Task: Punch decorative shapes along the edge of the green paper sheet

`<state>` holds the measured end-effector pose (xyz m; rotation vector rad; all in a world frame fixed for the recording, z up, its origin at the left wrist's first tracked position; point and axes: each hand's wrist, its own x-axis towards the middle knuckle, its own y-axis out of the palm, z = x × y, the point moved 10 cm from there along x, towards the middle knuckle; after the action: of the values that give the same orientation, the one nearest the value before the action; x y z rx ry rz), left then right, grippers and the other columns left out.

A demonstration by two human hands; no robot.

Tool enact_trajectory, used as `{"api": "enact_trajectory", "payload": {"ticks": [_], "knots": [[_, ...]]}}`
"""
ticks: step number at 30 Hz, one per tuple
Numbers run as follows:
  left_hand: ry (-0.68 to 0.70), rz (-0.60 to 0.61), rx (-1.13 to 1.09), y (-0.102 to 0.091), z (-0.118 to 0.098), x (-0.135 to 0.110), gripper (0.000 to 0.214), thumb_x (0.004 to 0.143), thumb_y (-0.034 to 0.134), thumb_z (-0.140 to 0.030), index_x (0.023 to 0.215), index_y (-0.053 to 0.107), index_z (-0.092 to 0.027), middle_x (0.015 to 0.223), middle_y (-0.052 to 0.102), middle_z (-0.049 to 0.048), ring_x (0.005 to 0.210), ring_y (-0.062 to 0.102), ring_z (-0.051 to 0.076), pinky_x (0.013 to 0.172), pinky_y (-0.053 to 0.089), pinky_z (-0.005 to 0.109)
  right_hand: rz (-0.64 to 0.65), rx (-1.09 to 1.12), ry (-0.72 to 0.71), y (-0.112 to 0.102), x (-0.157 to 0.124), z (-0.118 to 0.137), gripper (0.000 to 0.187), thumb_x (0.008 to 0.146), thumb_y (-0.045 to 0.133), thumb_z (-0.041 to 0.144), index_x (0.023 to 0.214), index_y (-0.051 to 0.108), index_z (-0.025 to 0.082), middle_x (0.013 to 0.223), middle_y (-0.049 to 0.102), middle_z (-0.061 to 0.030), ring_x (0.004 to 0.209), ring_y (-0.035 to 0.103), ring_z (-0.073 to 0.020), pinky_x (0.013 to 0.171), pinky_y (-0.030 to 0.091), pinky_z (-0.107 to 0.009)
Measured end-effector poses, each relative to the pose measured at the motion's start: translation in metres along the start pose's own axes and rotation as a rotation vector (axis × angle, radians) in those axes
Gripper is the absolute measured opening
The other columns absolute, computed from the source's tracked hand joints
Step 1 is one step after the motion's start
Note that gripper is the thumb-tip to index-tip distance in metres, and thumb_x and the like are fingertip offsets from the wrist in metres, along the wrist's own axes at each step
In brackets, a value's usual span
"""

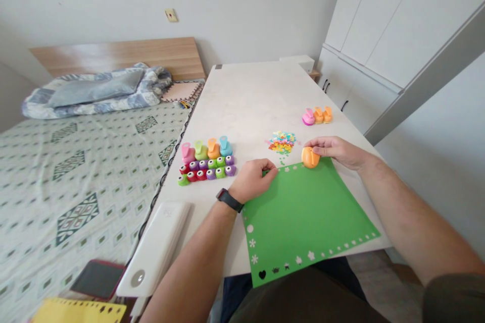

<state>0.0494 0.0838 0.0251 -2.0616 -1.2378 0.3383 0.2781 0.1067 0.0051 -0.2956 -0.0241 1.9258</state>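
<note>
A green paper sheet lies on the white table, with small shapes punched along its edges. My left hand rests closed on the sheet's far left corner, pinching its edge; a dark watch is on that wrist. My right hand grips an orange paper punch that sits on the sheet's far edge. Just beyond lies a pile of colourful punched bits.
Rows of small coloured punches stand left of my hands. Three more punches sit further back on the right. A white device lies at the table's near left. A bed, a phone and yellow paper are at left; white cupboards at right.
</note>
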Motion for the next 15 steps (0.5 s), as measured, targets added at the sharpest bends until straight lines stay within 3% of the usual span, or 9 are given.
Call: {"api": "enact_trajectory", "payload": {"ticks": [6,15], "knots": [[-0.010,0.002,-0.002,0.0005,0.0010,0.0003,0.024,0.093,0.057,-0.034,0.088,0.073,-0.017,0.082,0.075,0.0013,0.071,0.064,0.014,0.065,0.043,0.026,0.031,-0.016,0.003,0.0047,-0.0007,-0.0030,0.051,0.077,0.082,0.051,0.115,0.074,0.018,0.111,0.075,-0.0105,0.103,0.066,-0.0270,0.099,0.045,-0.044],[-0.006,-0.008,-0.003,-0.0002,0.0007,0.0010,0.023,0.093,0.057,-0.033,0.087,0.072,-0.018,0.084,0.075,0.0018,0.073,0.065,0.014,0.066,0.044,0.025,0.063,-0.140,-0.006,0.0060,-0.0045,-0.0002,0.054,0.083,0.075,0.052,0.127,0.071,0.020,0.123,0.071,-0.0098,0.118,0.060,-0.0307,0.107,0.040,-0.047]]}}
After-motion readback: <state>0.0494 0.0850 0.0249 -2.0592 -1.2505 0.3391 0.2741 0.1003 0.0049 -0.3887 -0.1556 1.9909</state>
